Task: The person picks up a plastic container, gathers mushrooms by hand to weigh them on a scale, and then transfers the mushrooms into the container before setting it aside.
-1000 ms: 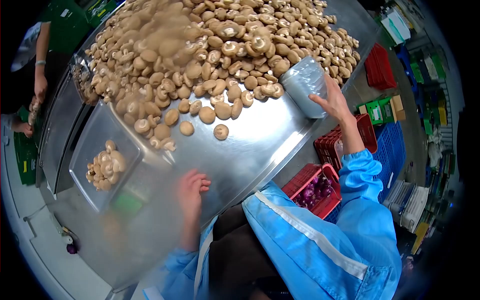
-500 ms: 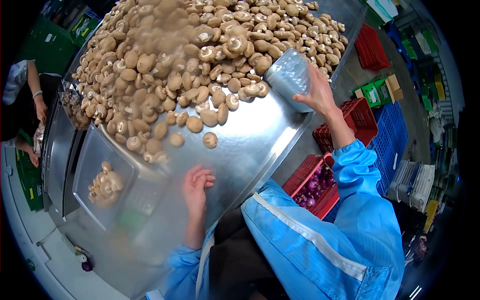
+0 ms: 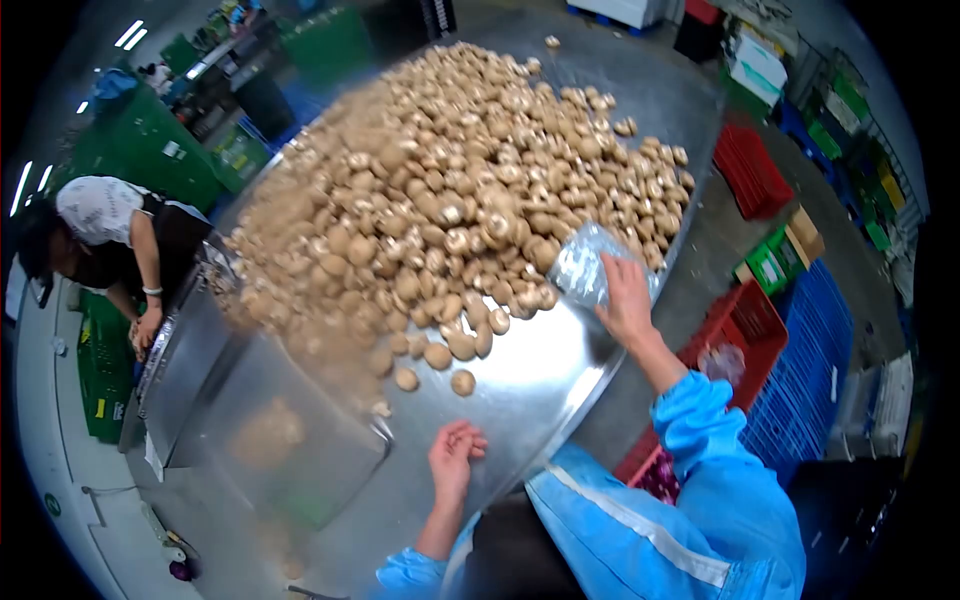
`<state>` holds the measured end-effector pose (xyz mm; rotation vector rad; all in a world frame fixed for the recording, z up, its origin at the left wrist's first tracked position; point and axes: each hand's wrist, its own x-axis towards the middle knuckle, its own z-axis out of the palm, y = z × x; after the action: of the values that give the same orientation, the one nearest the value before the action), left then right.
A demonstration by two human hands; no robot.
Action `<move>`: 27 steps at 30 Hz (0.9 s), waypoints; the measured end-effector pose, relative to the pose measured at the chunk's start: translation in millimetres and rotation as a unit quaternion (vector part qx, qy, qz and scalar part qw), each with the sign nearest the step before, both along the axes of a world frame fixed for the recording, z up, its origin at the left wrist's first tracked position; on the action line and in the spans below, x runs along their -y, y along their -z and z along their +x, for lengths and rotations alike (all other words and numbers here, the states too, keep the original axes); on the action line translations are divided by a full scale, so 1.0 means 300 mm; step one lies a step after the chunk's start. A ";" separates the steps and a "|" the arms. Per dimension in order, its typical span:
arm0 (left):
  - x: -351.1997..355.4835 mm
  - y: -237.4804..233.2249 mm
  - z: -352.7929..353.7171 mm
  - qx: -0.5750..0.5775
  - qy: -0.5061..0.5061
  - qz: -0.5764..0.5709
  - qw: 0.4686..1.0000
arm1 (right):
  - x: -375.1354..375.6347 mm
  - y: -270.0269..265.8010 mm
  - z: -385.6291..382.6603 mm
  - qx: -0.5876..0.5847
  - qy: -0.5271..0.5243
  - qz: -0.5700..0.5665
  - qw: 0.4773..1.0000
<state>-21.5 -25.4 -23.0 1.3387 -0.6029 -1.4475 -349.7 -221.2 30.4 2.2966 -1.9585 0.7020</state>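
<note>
My right hand (image 3: 627, 300) grips the near side of what looks like a stack of clear plastic trays (image 3: 582, 262), its fingers over the rim. The trays sit at the right edge of the metal table (image 3: 540, 370), against a big heap of brown mushrooms (image 3: 450, 190). My left hand (image 3: 456, 452) hovers over the near part of the table, fingers loosely curled and slightly apart, with nothing visible in it. A few loose mushrooms, one of them a single mushroom (image 3: 462, 382), lie just beyond it. To its left, a blurred clear tub (image 3: 330, 470) has some mushrooms in it.
Across the table at left, another person (image 3: 120, 225) bends over a metal work surface. Right of the table stand red crates (image 3: 735, 330), one with purple produce, a green box (image 3: 770, 262) and a blue pallet (image 3: 805, 350). Green bins (image 3: 150, 140) stand behind.
The view has tilted up, showing more of the far room and the other person. The trays in my right hand look lower and flatter. My left hand stays curled near the table's front.
</note>
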 end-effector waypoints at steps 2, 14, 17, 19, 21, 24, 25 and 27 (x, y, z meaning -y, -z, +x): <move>-0.009 -0.029 0.001 0.005 0.001 -0.006 1.000 | -0.024 -0.073 0.032 0.012 -0.004 0.003 1.000; -0.012 -0.202 0.072 0.053 0.109 -0.005 0.993 | -0.325 -0.096 0.350 0.269 -0.370 0.521 0.720; -0.046 -0.161 0.143 0.055 0.123 0.083 0.987 | -0.346 -0.012 0.374 0.408 -0.305 0.577 0.638; -0.048 -0.135 0.156 0.035 0.062 0.084 0.994 | -0.355 0.026 0.367 0.510 -0.226 0.565 0.609; -0.071 -0.108 0.143 0.003 -0.015 0.077 0.997 | -0.358 0.078 0.332 0.442 -0.191 0.585 0.653; -0.079 -0.073 0.085 -0.050 -0.032 0.122 0.991 | -0.438 0.082 0.340 0.439 -0.135 0.561 0.689; -0.084 -0.061 0.060 -0.079 -0.040 0.132 0.987 | -0.466 0.092 0.348 0.448 -0.108 0.551 0.696; -0.086 -0.045 0.027 -0.134 -0.027 0.197 0.971 | -0.504 0.128 0.341 0.459 -0.037 0.570 0.680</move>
<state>-13.3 0.5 -9.5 1.4114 -0.1027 -1.7266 -247.5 -69.9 -8.1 2.9012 -3.6019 0.8936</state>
